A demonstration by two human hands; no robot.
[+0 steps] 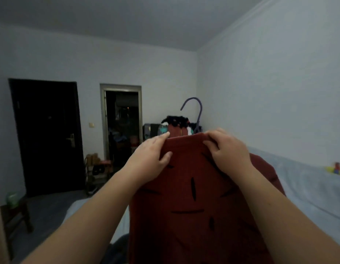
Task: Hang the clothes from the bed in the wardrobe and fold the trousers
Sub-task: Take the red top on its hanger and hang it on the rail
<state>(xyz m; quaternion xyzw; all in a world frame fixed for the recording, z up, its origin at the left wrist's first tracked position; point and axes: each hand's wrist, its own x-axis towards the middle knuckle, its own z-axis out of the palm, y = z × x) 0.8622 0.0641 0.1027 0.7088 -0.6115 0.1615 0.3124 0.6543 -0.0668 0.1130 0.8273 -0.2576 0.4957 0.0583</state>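
Head view, dim room. Bed point(308, 187) ran along the right-hand wall under a pale blue cover, filling the lower right and passing beneath the raised arms. Dark closed door point(47, 138) stood in the far wall at left; just right of it an open doorway point(123, 126) gave onto a cluttered, unlit space. Dark red garment point(194, 197) with short black slit marks was held up over the bed, centre frame, hanging down out of view. Left hand point(153, 156) pinched the left part of its top edge, thumb in front, fingers behind the cloth. Right hand point(227, 149) gripped the right part of the same edge, fingers curled over the fabric. Purple hanger point(198, 111) showed only its hook, rising above the garment's top edge just beside the right hand; rest hidden by cloth. Small bright toy point(336, 169) lay on the bed at far right, blurred.
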